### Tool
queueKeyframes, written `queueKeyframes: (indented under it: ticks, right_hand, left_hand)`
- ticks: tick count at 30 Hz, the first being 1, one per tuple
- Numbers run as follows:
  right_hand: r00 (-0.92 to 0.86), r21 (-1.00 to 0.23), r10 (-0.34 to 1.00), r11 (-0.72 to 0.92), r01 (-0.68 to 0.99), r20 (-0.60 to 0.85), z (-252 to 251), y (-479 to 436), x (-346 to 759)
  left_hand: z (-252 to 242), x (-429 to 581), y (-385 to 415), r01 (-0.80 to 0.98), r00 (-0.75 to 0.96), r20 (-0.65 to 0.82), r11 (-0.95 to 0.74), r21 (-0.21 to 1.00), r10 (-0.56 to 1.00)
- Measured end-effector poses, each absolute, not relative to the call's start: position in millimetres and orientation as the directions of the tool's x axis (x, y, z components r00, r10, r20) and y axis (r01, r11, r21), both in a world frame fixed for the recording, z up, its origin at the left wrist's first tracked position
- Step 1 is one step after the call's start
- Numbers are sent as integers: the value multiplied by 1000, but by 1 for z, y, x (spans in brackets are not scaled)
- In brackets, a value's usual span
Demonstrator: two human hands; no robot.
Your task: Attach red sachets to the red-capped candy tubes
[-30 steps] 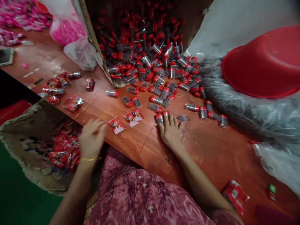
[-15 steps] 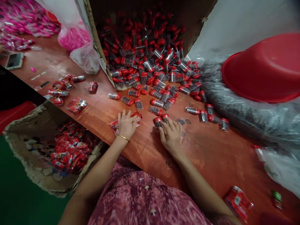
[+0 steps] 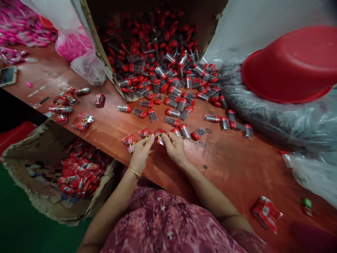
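My right hand (image 3: 175, 148) pinches a small red printed plastic sleeve (image 3: 159, 136) between thumb and fingers. Just left of it, my left hand (image 3: 142, 153), with a gold bangle at the wrist, has its thumb and forefinger pressed together at the sleeve's near edge; whether anything is between them I cannot make out. Two similar pieces, a flat red sleeve (image 3: 129, 142) and another red sleeve (image 3: 144, 133), lie by my left fingers. Beyond my right hand stand red-capped clear tubes (image 3: 184, 131) with dark contents.
A tipped cardboard box (image 3: 101, 52) spills many red-capped tubes onto the table (image 3: 226, 175). Wrapped red packs (image 3: 61, 109) lie at left, above a floor carton (image 3: 28, 189) of similar packs. A red basin (image 3: 286, 66) rests on a plastic-wrapped bundle (image 3: 276, 126) at right.
My right hand has left the tubes and moved left to a red sleeve. My left hand has lifted off the flat sleeves and its fingers have closed. The view has shifted slightly.
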State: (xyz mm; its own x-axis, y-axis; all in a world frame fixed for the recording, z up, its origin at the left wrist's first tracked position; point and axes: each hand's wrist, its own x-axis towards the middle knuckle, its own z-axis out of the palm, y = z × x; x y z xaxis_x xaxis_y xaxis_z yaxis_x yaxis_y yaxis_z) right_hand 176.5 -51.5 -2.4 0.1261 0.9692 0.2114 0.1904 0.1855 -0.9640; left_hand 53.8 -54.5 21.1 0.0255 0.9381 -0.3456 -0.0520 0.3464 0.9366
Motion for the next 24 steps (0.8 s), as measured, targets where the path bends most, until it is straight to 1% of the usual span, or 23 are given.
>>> queueKeyframes:
  ticks: [2, 4, 6, 9, 11, 12, 13, 15, 17, 18, 19, 20, 21, 22, 24]
  right_hand:
    - [124, -940, 959, 217, 263, 256, -4, -60, 179]
    - [91, -922, 954, 247, 299, 285, -8, -67, 178]
    - [53, -917, 957, 258, 304, 287, -12, -73, 176]
    - [8, -917, 969, 233, 325, 249, -14, -78, 177]
    - [-20, -875, 972, 219, 431, 233, -12, -78, 187]
    - [-14, -824, 973, 204, 529, 232, -10, -77, 194]
    - [10, -746, 974, 168, 644, 228, -8, -75, 202]
    - [108, -526, 972, 19, 850, 209, -6, -70, 218]
    - [170, -318, 969, -105, 942, 182, -8, -66, 229]
    - [169, -256, 971, -123, 959, 169, -11, -65, 232]
    - [152, -229, 975, -113, 967, 162, -14, -64, 235]
    - [133, -235, 978, -92, 967, 163, -17, -64, 236]
    - [118, -273, 979, -70, 960, 165, -19, -65, 236]
    - [113, -340, 980, -50, 939, 166, -21, -67, 237]
    - [122, -548, 979, -14, 837, 162, -22, -74, 238]
  left_hand:
    - [24, 57, -59, -255, 61, -456, 456, 853, 888]
    - [25, 61, -62, -354, 71, -514, 504, 788, 855]
    - [25, 63, -64, -393, 62, -562, 537, 746, 825]
    - [23, 63, -64, -437, 11, -579, 524, 731, 816]
    - [22, 62, -62, -459, -11, -573, 505, 731, 819]
    - [22, 61, -61, -463, -21, -573, 500, 732, 819]
    - [22, 60, -60, -463, -35, -574, 496, 734, 818]
    - [22, 60, -57, -468, -67, -576, 485, 739, 814]
    - [22, 61, -56, -484, -80, -580, 477, 734, 811]
    - [22, 62, -55, -492, -72, -584, 480, 726, 808]
    - [22, 64, -55, -499, -58, -590, 489, 716, 805]
    - [22, 64, -54, -504, -40, -597, 500, 704, 801]
    - [22, 65, -54, -509, -23, -604, 510, 693, 797]
    - [22, 64, -54, -515, -8, -609, 519, 683, 793]
    - [21, 62, -54, -526, 13, -617, 530, 665, 787]
